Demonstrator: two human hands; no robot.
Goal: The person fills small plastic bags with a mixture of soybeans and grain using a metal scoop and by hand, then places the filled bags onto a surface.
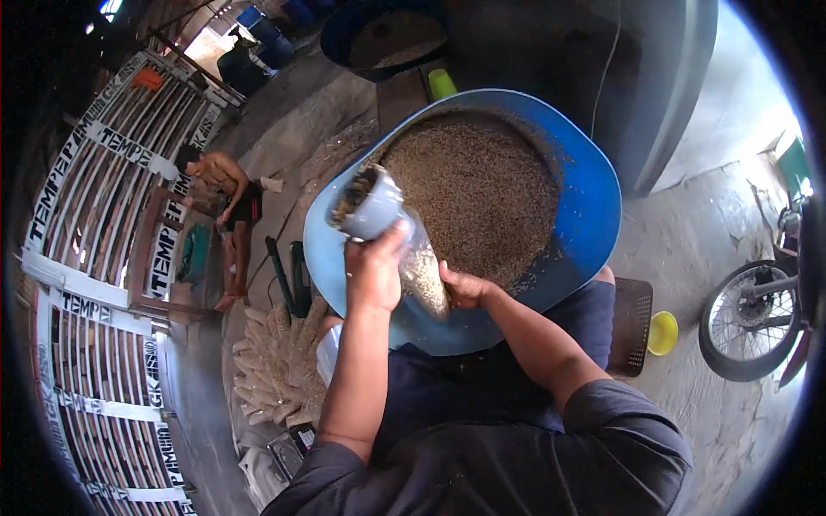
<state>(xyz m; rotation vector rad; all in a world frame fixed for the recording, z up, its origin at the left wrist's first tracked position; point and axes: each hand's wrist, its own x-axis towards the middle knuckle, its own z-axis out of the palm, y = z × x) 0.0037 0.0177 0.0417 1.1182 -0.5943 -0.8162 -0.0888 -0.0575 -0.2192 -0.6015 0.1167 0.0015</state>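
My left hand (379, 267) grips a white plastic funnel-like cup (377, 209) where it meets the mouth of a clear plastic bag. Blurred grain or beans show inside the cup, which tilts to the upper left. The long, narrow bag (423, 274), part filled with pale grain or beans, slants down from it. My right hand (466, 288) touches the bag's side near its lower end, thumb up. Both hands are over the near part of a large blue plastic tub (590, 193) on my lap. Loose brownish grain or beans (477, 187) fill much of the tub.
Filled bags (277, 367) lie heaped on the floor at left. Beyond, a person (226, 184) bends near slatted racks (129, 142) with painted lettering. Another tub (329, 45) and a green cup (442, 84) stand ahead. At right are a brown crate (631, 322), yellow bowl (663, 333) and motorcycle wheel (748, 322).
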